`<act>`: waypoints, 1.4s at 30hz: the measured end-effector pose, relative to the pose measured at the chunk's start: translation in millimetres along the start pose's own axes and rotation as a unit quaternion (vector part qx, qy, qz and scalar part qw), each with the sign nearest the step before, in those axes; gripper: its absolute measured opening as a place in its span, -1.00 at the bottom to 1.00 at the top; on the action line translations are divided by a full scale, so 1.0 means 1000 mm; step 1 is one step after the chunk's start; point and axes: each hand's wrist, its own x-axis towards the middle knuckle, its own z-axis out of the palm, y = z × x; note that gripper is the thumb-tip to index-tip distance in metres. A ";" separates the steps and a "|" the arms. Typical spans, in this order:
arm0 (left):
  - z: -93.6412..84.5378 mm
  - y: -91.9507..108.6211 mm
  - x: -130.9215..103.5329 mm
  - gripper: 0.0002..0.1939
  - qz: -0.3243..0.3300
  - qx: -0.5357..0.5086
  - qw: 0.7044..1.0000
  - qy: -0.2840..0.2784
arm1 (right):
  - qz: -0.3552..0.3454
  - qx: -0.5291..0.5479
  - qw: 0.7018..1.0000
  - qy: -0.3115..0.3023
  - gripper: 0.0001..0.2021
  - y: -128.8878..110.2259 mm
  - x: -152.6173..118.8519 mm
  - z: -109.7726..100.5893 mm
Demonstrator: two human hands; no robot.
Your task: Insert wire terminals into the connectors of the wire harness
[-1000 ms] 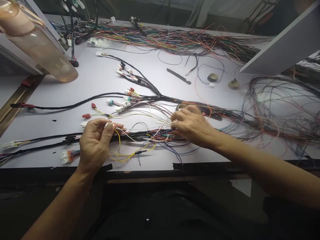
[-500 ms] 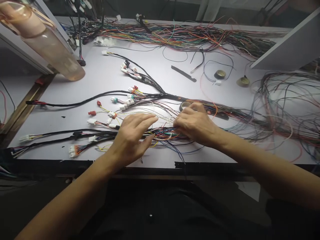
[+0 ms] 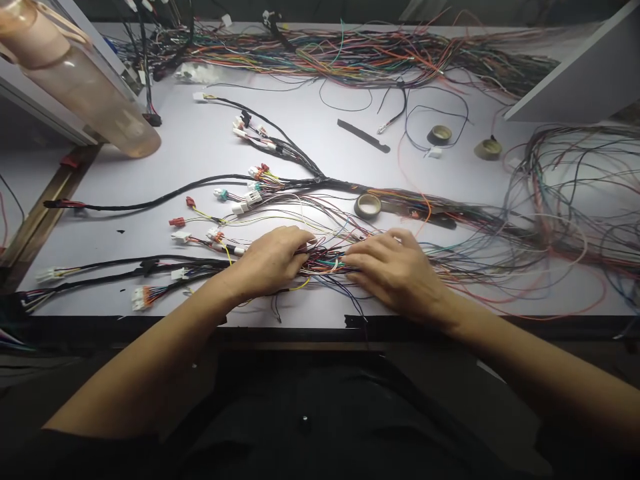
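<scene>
A bundle of many coloured wires (image 3: 327, 261) lies near the table's front edge. My left hand (image 3: 275, 260) is closed round the left part of this bundle, thumb and fingers pressed together on the wires. On its right part rests my right hand (image 3: 395, 270), its fingers bent and closed over the wires. Black-taped branches with white connectors (image 3: 141, 298) run out to the left of my left hand. Just above my right hand a tape roll (image 3: 367, 206) lies beside a black-wrapped harness trunk (image 3: 345, 185).
A bottle (image 3: 90, 93) leans at the upper left. A thick pile of wires (image 3: 370, 57) spans the back. Two more tape rolls (image 3: 441, 135) and a flat dark strip (image 3: 363, 136) lie mid-table. Loose wires (image 3: 550, 220) spread at the right, below a white panel (image 3: 575, 73).
My left hand has closed from an open, spread pose onto the bundle. My right hand has moved slightly down, uncovering the tape roll. The view has shifted a little.
</scene>
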 end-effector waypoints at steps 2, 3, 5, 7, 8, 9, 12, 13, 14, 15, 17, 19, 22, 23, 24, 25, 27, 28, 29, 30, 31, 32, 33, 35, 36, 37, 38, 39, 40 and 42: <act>0.001 0.002 0.000 -0.87 -0.002 0.000 1.000 -0.007 | 0.014 -0.010 1.000 -0.002 -0.82 -0.012 -0.008 0.009; 0.002 0.004 0.000 -0.87 -0.004 0.002 1.000 -0.012 | 0.027 -0.013 1.000 0.001 -0.82 -0.017 -0.010 0.012; 0.003 0.005 0.000 -0.89 -0.003 0.007 1.000 -0.017 | 0.057 -0.015 0.998 0.009 -0.85 -0.024 -0.012 0.018; 0.006 0.007 0.000 -0.93 -0.004 0.011 1.000 -0.014 | 0.080 -0.017 0.997 0.018 -0.87 -0.029 -0.012 0.022; 0.007 0.007 0.000 -0.93 -0.008 0.013 1.000 -0.009 | 0.089 -0.017 0.996 0.024 -0.87 -0.031 -0.012 0.023; 0.009 0.007 0.000 -0.90 -0.015 0.016 1.000 -0.004 | 0.094 -0.017 0.995 0.030 -0.87 -0.032 -0.012 0.024; 0.012 0.007 0.001 -0.85 -0.035 0.024 0.999 -0.001 | 0.106 -0.017 0.993 0.049 -0.89 -0.034 -0.014 0.026; 0.013 0.007 0.002 -0.86 -0.038 0.022 0.999 0.001 | 0.106 -0.019 0.993 0.054 -0.90 -0.035 -0.015 0.027; 0.014 0.007 0.002 -0.87 -0.039 0.019 0.999 0.003 | 0.106 -0.023 0.992 0.057 -0.90 -0.036 -0.017 0.027; 0.013 0.007 0.002 -0.89 -0.037 0.014 0.999 0.008 | 0.104 -0.026 0.993 0.057 -0.90 -0.037 -0.018 0.027; 0.012 0.006 0.002 -0.92 -0.039 -0.003 0.999 0.017 | 0.096 -0.033 0.993 0.056 -0.90 -0.039 -0.020 0.026; 0.010 0.005 0.002 -0.92 -0.051 -0.031 0.998 0.017 | 0.092 -0.037 0.994 0.051 -0.90 -0.040 -0.020 0.026; 0.007 0.003 0.002 -0.91 -0.076 -0.071 0.994 0.029 | 0.095 -0.038 0.994 0.043 -0.89 -0.042 -0.020 0.027; 0.007 0.002 0.002 -0.91 -0.079 -0.081 0.993 0.038 | 0.095 -0.035 0.994 0.041 -0.89 -0.043 -0.020 0.027; 0.006 0.000 0.003 -0.90 -0.079 -0.095 0.991 0.047 | 0.094 -0.031 0.994 0.039 -0.89 -0.044 -0.021 0.028; 0.005 -0.001 0.003 -0.89 -0.077 -0.113 0.989 0.050 | 0.093 -0.026 0.995 0.037 -0.88 -0.044 -0.021 0.028; 0.002 -0.005 0.002 -0.85 -0.068 -0.158 0.984 0.036 | 0.091 -0.020 0.995 0.033 -0.87 -0.045 -0.020 0.028; 0.000 -0.007 0.001 -0.83 -0.064 -0.181 0.981 0.021 | 0.092 -0.019 0.995 0.030 -0.87 -0.045 -0.019 0.028; -0.002 -0.009 -0.001 -0.82 -0.060 -0.198 0.978 0.004 | 0.094 -0.017 0.995 0.028 -0.87 -0.044 -0.018 0.027; -0.005 -0.011 -0.003 -0.82 -0.056 -0.208 0.977 -0.006 | 0.096 -0.016 0.995 0.025 -0.86 -0.044 -0.016 0.026; -0.007 -0.012 -0.006 -0.81 -0.051 -0.208 0.977 -0.008 | 0.098 -0.014 0.995 0.022 -0.85 -0.043 -0.014 0.026; -0.009 -0.014 -0.010 -0.78 -0.046 -0.203 0.978 -0.003 | 0.100 -0.012 0.995 0.017 -0.84 -0.042 -0.012 0.025; -0.011 -0.015 -0.014 -0.73 -0.040 -0.195 0.980 0.005 | 0.102 -0.010 0.995 0.013 -0.82 -0.041 -0.009 0.024; -0.012 -0.015 -0.022 -0.62 -0.026 -0.177 0.984 0.024 | 0.102 -0.008 0.995 0.009 -0.80 -0.040 -0.004 0.024; -0.011 -0.015 -0.026 -0.57 -0.016 -0.170 0.985 0.032 | 0.102 -0.009 0.995 0.007 -0.79 -0.039 -0.001 0.024; -0.009 -0.014 -0.029 -0.53 -0.006 -0.164 0.986 0.038 | 0.100 -0.011 0.995 0.006 -0.78 -0.038 0.002 0.025; -0.007 -0.013 -0.032 -0.50 0.005 -0.158 0.986 0.049 | 0.097 -0.012 0.995 0.006 -0.78 -0.038 0.005 0.025; -0.004 -0.012 -0.034 -0.47 0.013 -0.150 0.987 0.061 | 0.094 -0.012 0.995 0.005 -0.77 -0.038 0.007 0.026; 0.000 -0.011 -0.036 -0.46 0.016 -0.142 0.987 0.074 | 0.090 -0.009 0.996 0.004 -0.77 -0.038 0.009 0.027; 0.007 -0.009 -0.037 -0.48 0.011 -0.131 0.986 0.101 | 0.084 0.008 0.996 -0.002 -0.79 -0.039 0.011 0.030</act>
